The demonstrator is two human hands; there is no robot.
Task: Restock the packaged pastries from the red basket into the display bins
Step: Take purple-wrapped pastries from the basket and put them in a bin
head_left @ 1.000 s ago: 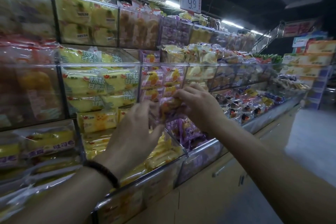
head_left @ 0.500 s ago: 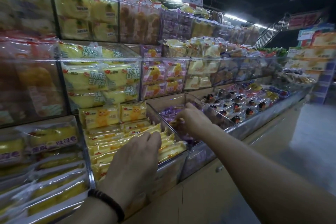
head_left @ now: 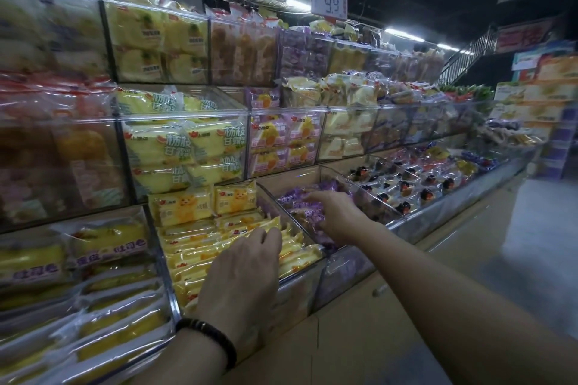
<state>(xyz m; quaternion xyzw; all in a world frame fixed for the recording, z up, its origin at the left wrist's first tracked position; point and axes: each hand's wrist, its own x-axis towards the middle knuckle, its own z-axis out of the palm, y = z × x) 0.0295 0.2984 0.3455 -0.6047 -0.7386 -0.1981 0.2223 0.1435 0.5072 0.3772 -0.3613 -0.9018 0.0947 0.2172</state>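
My right hand (head_left: 337,216) reaches into the clear lower bin (head_left: 372,197) of purple packaged pastries (head_left: 297,197). Its fingers lie spread flat on top of the packs, and I see nothing gripped in it. My left hand (head_left: 240,275), with a dark bead bracelet at the wrist, hovers at the front of the neighbouring bin of yellow packaged pastries (head_left: 194,247). Its fingertips touch the top packs and it holds nothing. The red basket is out of view.
Clear bins of wrapped cakes fill three tiers of the display (head_left: 187,141). A bin of dark-topped pastries (head_left: 416,187) lies to the right of the purple one. A 9.9 price sign (head_left: 328,3) hangs above. The aisle floor (head_left: 531,244) runs along the right.
Both hands came down from chest height, where they held a purple pack together. The right hand went into the purple bin and the left hand sank to the yellow bin.
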